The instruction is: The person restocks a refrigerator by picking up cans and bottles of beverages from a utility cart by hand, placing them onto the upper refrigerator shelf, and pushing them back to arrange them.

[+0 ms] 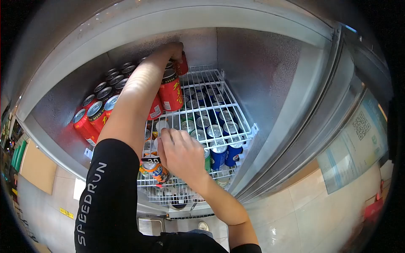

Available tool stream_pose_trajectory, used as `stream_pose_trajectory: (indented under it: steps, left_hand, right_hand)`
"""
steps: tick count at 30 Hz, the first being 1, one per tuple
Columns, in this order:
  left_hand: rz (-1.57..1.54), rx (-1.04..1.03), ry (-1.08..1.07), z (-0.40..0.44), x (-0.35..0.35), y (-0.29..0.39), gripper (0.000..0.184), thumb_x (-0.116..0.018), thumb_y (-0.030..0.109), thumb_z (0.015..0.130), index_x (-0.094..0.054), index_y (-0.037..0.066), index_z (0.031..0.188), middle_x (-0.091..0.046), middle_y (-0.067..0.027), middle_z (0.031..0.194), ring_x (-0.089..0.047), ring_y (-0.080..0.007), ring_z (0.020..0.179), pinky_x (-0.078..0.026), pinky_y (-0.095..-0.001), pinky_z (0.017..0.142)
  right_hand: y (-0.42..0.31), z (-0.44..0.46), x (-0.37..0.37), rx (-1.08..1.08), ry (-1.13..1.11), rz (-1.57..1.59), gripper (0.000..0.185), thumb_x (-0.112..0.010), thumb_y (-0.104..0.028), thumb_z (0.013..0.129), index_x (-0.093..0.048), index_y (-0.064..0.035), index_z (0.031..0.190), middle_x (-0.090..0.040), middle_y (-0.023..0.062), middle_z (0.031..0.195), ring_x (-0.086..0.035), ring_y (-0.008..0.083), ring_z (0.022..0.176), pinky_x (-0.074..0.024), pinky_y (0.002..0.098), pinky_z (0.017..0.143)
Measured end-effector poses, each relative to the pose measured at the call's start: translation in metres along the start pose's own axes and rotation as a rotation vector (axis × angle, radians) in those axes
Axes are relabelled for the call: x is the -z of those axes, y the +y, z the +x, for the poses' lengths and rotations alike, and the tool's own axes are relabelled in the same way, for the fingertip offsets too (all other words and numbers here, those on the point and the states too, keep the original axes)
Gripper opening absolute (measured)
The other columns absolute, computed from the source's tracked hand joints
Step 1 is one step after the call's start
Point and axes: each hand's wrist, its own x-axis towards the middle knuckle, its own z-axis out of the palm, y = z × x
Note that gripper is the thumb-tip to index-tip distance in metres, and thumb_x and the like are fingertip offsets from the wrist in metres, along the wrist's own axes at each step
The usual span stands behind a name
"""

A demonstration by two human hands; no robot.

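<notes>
The left hand (pixel 176 48) grips a red cylindrical metal can (pixel 182 66), best held level over the white wire shelf (pixel 199 75); whether the curled right hand (pixel 182 152) holds anything is unclear.

Black sleeve (pixel 116 181): SPEEDRUN, in white capitals, along the arm.
Shelf tag (pixel 151 160): the digits 30 (a dot is not certain).
Pale sheet (pixel 346 162): a QR code (pixel 361 125), smaller print blurred.
Red cans (pixel 171 95): yellow characters, not clearly readable.
</notes>
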Motion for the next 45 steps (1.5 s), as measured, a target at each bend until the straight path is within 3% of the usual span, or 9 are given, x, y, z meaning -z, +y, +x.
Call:
stream_pose_trajectory:
  steps: [5,16,19,25,29,32,35,42,45]
  left_hand:
    - [0.168,-0.01,0.02,0.009,-0.009,-0.003,0.077,-0.085,0.026,0.065,-0.055,0.012,0.134,-0.059,-0.0124,0.133,-0.056,-0.0336,0.121,-0.048,-0.0453,0.098]
    - [0.268,0.077,0.257,0.021,-0.023,-0.01,0.039,-0.06,0.019,0.086,-0.064,0.006,0.123,-0.063,-0.0111,0.126,-0.061,-0.0287,0.116,-0.05,-0.0443,0.094]
    - [0.477,0.124,0.202,0.032,-0.032,-0.025,0.042,-0.065,0.026,0.084,-0.066,0.009,0.122,-0.064,-0.0108,0.125,-0.064,-0.0284,0.112,-0.051,-0.0446,0.091]
    - [0.1,0.02,0.029,0.021,-0.01,-0.015,0.048,-0.072,0.033,0.079,-0.066,0.015,0.123,-0.065,-0.0092,0.124,-0.064,-0.0293,0.11,-0.051,-0.0447,0.091]
    - [0.161,-0.005,-0.052,0.019,-0.007,-0.006,0.052,-0.069,0.039,0.082,-0.063,0.013,0.128,-0.062,-0.0119,0.128,-0.059,-0.0299,0.118,-0.048,-0.0432,0.096]
    - [0.134,-0.066,0.087,-0.02,0.008,0.001,0.044,-0.066,0.037,0.085,-0.066,0.01,0.12,-0.067,-0.0145,0.116,-0.065,-0.03,0.106,-0.052,-0.0424,0.087]
    - [0.107,-0.039,-0.084,-0.12,0.054,0.035,0.052,-0.047,0.027,0.094,-0.046,0.0,0.138,-0.05,-0.0213,0.14,-0.049,-0.0333,0.129,-0.036,-0.0443,0.108]
    - [-0.219,-0.075,0.238,-0.281,0.053,0.045,0.051,-0.048,0.036,0.095,-0.049,0.009,0.139,-0.054,-0.0265,0.132,-0.055,-0.0349,0.121,-0.043,-0.0412,0.102]
    - [-0.239,-0.289,0.868,-0.362,-0.028,0.039,0.034,-0.064,0.032,0.087,-0.068,0.007,0.108,-0.071,-0.0133,0.095,-0.069,-0.0298,0.086,-0.054,-0.041,0.072]
  right_hand:
    - [0.0,0.0,-0.001,0.006,0.004,-0.003,0.019,-0.063,-0.02,0.084,-0.064,-0.0051,0.096,-0.055,0.0037,0.076,-0.058,0.0189,0.07,-0.0488,0.0303,0.055]
    - [0.002,0.0,-0.003,0.026,0.019,0.003,0.02,-0.064,-0.021,0.084,-0.065,-0.0053,0.097,-0.055,0.0043,0.071,-0.058,0.0194,0.066,-0.048,0.0312,0.053]
    - [0.002,0.0,-0.005,0.042,0.04,0.03,0.023,-0.063,-0.025,0.087,-0.065,-0.0027,0.092,-0.051,0.0044,0.066,-0.055,0.0189,0.064,-0.0462,0.0305,0.052]
    - [0.002,0.0,-0.006,0.049,0.064,0.021,0.024,-0.063,-0.026,0.087,-0.066,-0.0025,0.089,-0.052,0.0049,0.066,-0.056,0.0198,0.064,-0.0476,0.0307,0.053]
    - [0.0,0.001,-0.002,0.012,0.011,0.011,0.015,-0.065,-0.021,0.085,-0.065,-0.0066,0.09,-0.057,0.0045,0.072,-0.059,0.0202,0.064,-0.0493,0.0334,0.052]
    - [0.001,0.002,-0.001,0.026,-0.006,-0.029,0.014,-0.063,-0.022,0.086,-0.065,-0.009,0.089,-0.057,0.003,0.072,-0.06,0.0195,0.064,-0.0493,0.0328,0.051]
    - [-0.002,0.001,0.002,0.015,-0.03,-0.042,0.015,-0.061,-0.023,0.088,-0.066,-0.0106,0.093,-0.06,0.0031,0.074,-0.062,0.0203,0.067,-0.0503,0.0342,0.052]
    - [-0.005,0.003,0.006,0.022,-0.106,-0.106,0.019,-0.056,-0.026,0.093,-0.066,-0.01,0.092,-0.065,0.0068,0.079,-0.065,0.0251,0.074,-0.0526,0.0387,0.058]
    - [0.0,-0.001,-0.001,0.063,-0.028,-0.112,0.022,-0.056,-0.028,0.094,-0.068,-0.0102,0.093,-0.068,0.0091,0.084,-0.066,0.0278,0.077,-0.0536,0.0412,0.065]
